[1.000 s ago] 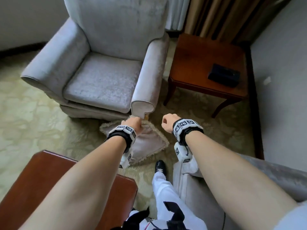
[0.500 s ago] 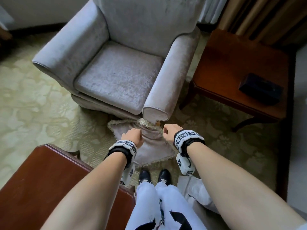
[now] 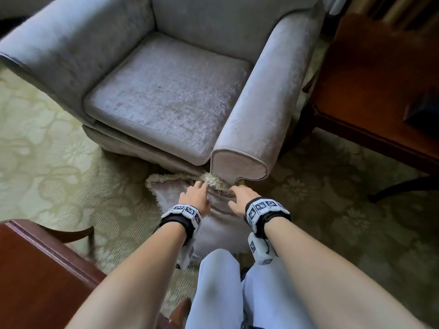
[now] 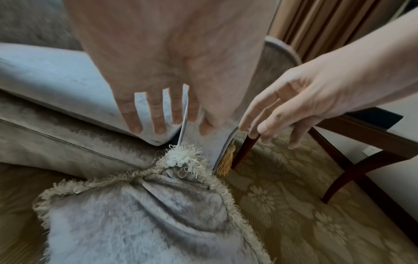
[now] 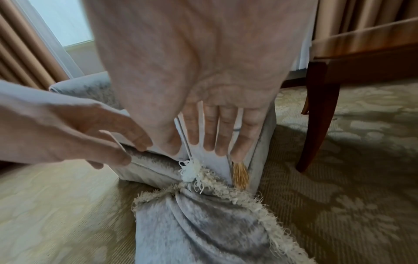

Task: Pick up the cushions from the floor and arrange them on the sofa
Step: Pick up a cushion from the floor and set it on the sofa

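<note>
Both hands have dropped closer: left hand (image 3: 195,194) and right hand (image 3: 242,198) hover spread just above the fringed cushion (image 4: 140,214), gripping nothing. It's on the carpet (image 3: 54,148) against the sofa (image 3: 166,91)'s front corner, so the grab looks next.

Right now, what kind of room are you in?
Probably a sitting room, maybe in a hotel. There is a grey velvet armchair, a patterned carpet, dark wooden side tables and curtains. A fringed cushion lies on the floor.
</note>
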A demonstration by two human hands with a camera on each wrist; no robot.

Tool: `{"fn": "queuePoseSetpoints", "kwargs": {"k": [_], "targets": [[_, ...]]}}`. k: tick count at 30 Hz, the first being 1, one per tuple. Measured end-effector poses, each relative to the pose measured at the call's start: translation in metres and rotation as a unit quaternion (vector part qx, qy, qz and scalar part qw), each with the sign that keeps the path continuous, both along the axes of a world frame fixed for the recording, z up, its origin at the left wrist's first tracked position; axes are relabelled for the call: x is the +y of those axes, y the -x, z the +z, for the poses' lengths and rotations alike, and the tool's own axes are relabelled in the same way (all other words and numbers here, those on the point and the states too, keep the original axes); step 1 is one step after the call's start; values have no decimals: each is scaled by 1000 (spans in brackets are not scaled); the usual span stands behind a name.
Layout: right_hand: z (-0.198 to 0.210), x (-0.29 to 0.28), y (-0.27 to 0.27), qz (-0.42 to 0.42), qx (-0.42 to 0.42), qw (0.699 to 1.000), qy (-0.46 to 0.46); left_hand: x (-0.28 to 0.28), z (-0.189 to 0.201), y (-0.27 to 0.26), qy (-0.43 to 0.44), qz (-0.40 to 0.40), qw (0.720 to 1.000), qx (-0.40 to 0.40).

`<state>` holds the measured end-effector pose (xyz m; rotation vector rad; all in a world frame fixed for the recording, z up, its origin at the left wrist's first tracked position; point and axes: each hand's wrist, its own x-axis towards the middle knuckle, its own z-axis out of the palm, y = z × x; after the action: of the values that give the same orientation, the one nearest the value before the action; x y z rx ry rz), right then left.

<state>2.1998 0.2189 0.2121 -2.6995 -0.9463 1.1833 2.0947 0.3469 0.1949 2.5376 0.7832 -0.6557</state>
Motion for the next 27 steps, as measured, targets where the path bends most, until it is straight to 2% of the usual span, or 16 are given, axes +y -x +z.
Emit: {"fn": "queuePoseSetpoints", "kwargs": {"k": [4, 9, 13, 15, 19, 22, 27], "targets": [[-65, 19, -10, -18, 6, 999, -31, 10, -65, -20, 44, 15, 999, -16], [-130, 44, -19, -26, -13, 999, -37, 18, -127, -38, 71, 9, 997, -38], [-170, 53, -24, -31, 3, 999, -27, 23, -162, -51, 77, 11, 994, -71], [-183, 55, -27, -30, -5, 999, -36, 25, -173, -57, 53, 11, 994, -90], [-186, 55, -25, 15, -17, 999, -45, 24, -175, -58, -6, -26, 998, -64], [-175, 49, -21, 26, -17, 998, -56, 19, -158, -55, -81, -87, 992, -34], [-138, 41, -15, 48, 5, 999, -16, 12, -117, -55, -20, -103, 994, 6]]}}
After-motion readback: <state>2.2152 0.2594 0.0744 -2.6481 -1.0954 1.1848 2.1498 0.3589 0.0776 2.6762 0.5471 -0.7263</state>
